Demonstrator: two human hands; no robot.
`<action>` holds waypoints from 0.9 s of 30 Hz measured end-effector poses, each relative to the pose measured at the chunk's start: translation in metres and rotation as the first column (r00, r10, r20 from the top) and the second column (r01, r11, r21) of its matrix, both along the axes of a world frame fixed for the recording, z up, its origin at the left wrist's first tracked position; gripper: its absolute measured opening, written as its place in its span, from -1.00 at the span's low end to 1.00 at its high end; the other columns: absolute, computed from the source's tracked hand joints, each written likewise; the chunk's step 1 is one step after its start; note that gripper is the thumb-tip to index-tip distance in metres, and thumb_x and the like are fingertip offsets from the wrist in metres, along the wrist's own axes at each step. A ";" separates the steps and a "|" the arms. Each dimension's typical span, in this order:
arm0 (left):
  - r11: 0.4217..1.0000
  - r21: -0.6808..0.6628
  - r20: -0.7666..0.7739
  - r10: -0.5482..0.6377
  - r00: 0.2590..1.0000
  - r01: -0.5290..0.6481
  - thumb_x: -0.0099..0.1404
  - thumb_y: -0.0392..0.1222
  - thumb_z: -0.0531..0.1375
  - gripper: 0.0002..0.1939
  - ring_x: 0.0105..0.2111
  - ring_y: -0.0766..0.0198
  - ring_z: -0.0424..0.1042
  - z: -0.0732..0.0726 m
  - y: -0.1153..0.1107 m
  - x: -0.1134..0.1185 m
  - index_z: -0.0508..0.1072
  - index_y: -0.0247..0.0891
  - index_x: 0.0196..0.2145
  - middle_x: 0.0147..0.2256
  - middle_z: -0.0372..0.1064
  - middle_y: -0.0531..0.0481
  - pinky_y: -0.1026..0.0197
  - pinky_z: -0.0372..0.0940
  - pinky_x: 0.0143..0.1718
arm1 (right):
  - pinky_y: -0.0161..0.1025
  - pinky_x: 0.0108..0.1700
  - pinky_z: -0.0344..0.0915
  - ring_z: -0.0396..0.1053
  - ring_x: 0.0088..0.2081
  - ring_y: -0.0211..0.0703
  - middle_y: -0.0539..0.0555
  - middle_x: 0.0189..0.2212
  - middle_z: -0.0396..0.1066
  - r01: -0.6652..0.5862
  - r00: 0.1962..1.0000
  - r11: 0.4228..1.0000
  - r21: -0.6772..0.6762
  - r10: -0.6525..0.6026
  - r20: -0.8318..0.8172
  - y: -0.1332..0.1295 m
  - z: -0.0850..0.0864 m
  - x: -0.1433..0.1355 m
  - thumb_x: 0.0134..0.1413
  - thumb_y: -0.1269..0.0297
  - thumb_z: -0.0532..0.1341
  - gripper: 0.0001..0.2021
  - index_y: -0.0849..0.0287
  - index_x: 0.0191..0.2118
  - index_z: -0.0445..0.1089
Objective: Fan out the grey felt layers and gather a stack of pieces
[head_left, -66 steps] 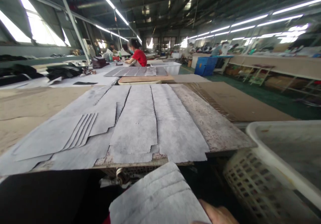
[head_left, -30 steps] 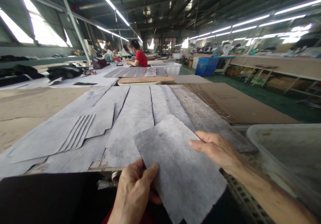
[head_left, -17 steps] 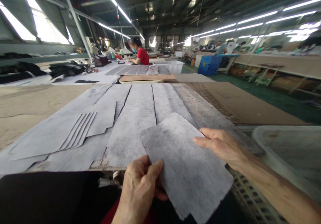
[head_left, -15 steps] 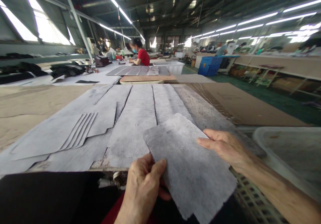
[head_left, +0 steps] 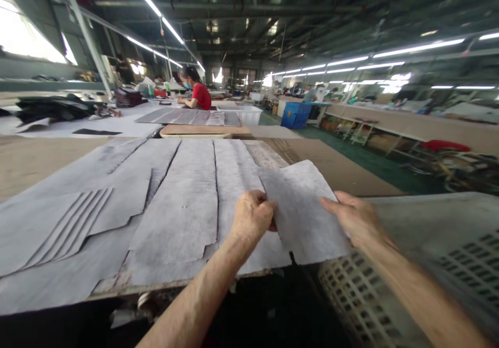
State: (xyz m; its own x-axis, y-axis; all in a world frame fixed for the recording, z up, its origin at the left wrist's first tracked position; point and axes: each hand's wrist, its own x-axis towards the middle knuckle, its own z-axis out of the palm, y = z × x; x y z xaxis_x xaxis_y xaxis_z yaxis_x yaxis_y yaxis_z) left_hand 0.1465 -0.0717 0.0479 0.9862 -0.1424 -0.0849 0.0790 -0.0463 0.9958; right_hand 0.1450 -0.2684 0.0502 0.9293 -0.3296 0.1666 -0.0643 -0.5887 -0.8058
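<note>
Head view: the left hand (head_left: 255,213) and right hand (head_left: 356,217), each grip pinching a side edge of the grey sheet (head_left: 306,215), over the near right of the desk (head_left: 268,153). It is probably light, bendable, hardly slippery; opposite edges suit holding.

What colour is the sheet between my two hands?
Light grey, faintly mottled; the sheet shows best in the head view.

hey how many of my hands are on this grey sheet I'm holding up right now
2: your left hand on the left edge of the grey sheet, your right hand on its right edge. Some fingers are hidden.
</note>
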 end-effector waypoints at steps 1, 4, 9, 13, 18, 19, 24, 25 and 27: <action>1.000 0.014 0.013 -0.025 1.000 0.024 0.19 -0.26 0.11 -0.91 -0.61 0.39 0.36 0.001 -0.004 0.005 0.36 -0.35 -0.40 -0.59 0.33 0.08 0.29 0.34 -0.56 | -0.25 -0.38 0.31 0.44 -0.35 -0.05 0.08 -0.40 0.49 0.013 1.000 1.000 0.012 -0.012 -0.015 -0.005 0.000 0.006 -0.08 0.14 0.12 -0.76 0.19 -0.33 0.37; 0.996 0.090 0.086 -0.034 0.996 0.026 0.17 -0.31 0.11 -0.78 -0.48 0.34 0.43 0.003 -0.004 0.012 0.37 -0.39 -0.19 -0.40 0.42 -0.03 0.27 0.36 -0.50 | -0.28 -0.34 0.29 0.44 -0.29 -0.08 0.09 -0.34 0.48 0.046 0.997 0.999 0.000 -0.046 -0.063 -0.018 -0.002 0.025 -0.07 0.19 0.13 -0.76 0.22 -0.28 0.36; 0.911 0.369 0.315 0.063 0.947 -0.184 0.13 -0.26 0.11 -0.75 -0.40 0.27 0.43 0.000 0.054 -0.002 0.47 -0.34 -0.24 -0.38 0.46 -0.07 0.24 0.32 -0.34 | -0.26 -0.35 0.22 0.38 -0.42 -0.18 0.05 -0.46 0.43 0.073 0.977 0.990 -0.125 -0.096 -0.192 -0.034 -0.011 0.047 -0.05 0.28 0.17 -0.85 0.27 -0.37 0.37; 0.693 0.581 0.501 0.110 0.858 -0.428 0.17 -0.20 0.07 -0.77 -0.40 0.25 0.40 -0.002 0.124 -0.024 0.50 -0.25 -0.31 -0.34 0.47 -0.05 0.19 0.27 -0.29 | -0.24 -0.36 0.17 0.35 -0.48 -0.19 0.06 -0.52 0.41 0.067 0.958 0.978 -0.196 -0.118 -0.261 -0.037 -0.016 0.059 0.00 0.28 0.16 -0.85 0.26 -0.41 0.39; 0.551 0.674 0.604 -0.027 0.796 -0.493 0.22 -0.21 0.02 -0.75 -0.27 0.17 0.44 -0.014 0.168 -0.026 0.48 -0.24 -0.26 -0.20 0.46 -0.08 0.13 0.29 -0.22 | -0.21 -0.35 0.15 0.39 -0.46 -0.12 0.18 -0.48 0.46 0.095 0.935 0.959 -0.266 -0.177 -0.306 -0.036 -0.017 0.067 0.04 0.29 0.14 -0.80 0.31 -0.39 0.43; 0.544 0.682 0.614 -0.064 0.786 -0.489 0.22 -0.23 0.02 -0.75 -0.25 0.16 0.43 -0.017 0.171 -0.023 0.47 -0.24 -0.25 -0.19 0.45 -0.08 0.11 0.29 -0.20 | -0.21 -0.35 0.16 0.39 -0.46 -0.12 0.19 -0.47 0.47 0.099 0.930 0.950 -0.296 -0.194 -0.313 -0.037 -0.018 0.069 0.05 0.28 0.13 -0.79 0.31 -0.38 0.44; 0.505 0.710 0.660 -0.235 0.713 -0.491 0.23 -0.34 0.02 -0.75 -0.18 0.14 0.37 -0.036 0.167 -0.011 0.44 -0.25 -0.20 -0.15 0.42 -0.09 0.02 0.28 -0.13 | -0.26 -0.26 0.20 0.44 -0.29 -0.07 0.27 -0.24 0.49 0.081 0.905 0.862 -0.500 -0.273 -0.325 -0.042 -0.022 0.074 0.09 0.25 0.13 -0.69 0.36 -0.15 0.45; 0.492 0.708 0.674 -0.256 0.693 -0.507 0.24 -0.36 0.02 -0.76 -0.18 0.15 0.37 -0.039 0.166 -0.011 0.42 -0.27 -0.20 -0.15 0.41 -0.10 0.02 0.29 -0.14 | -0.26 -0.25 0.21 0.44 -0.25 -0.05 0.29 -0.19 0.48 0.082 0.897 0.829 -0.552 -0.303 -0.321 -0.042 -0.023 0.074 0.09 0.25 0.13 -0.67 0.36 -0.11 0.44; 0.484 0.686 0.708 -0.269 0.653 -0.544 0.24 -0.38 0.02 -0.77 -0.20 0.16 0.35 -0.045 0.164 -0.013 0.39 -0.32 -0.18 -0.16 0.39 -0.14 0.04 0.31 -0.18 | -0.26 -0.25 0.23 0.44 -0.22 -0.03 0.31 -0.16 0.46 0.087 0.886 0.745 -0.662 -0.361 -0.290 -0.042 -0.024 0.075 0.08 0.24 0.14 -0.65 0.34 -0.07 0.44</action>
State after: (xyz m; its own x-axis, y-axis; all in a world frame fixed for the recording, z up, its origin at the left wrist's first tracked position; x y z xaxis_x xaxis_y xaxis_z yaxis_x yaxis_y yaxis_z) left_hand 0.1335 0.0924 0.0027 0.7665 -0.2635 0.5857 -0.4479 -0.8729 0.1934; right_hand 0.2196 -0.3105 0.0266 0.8706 -0.4878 0.0638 -0.4750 -0.8672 -0.1491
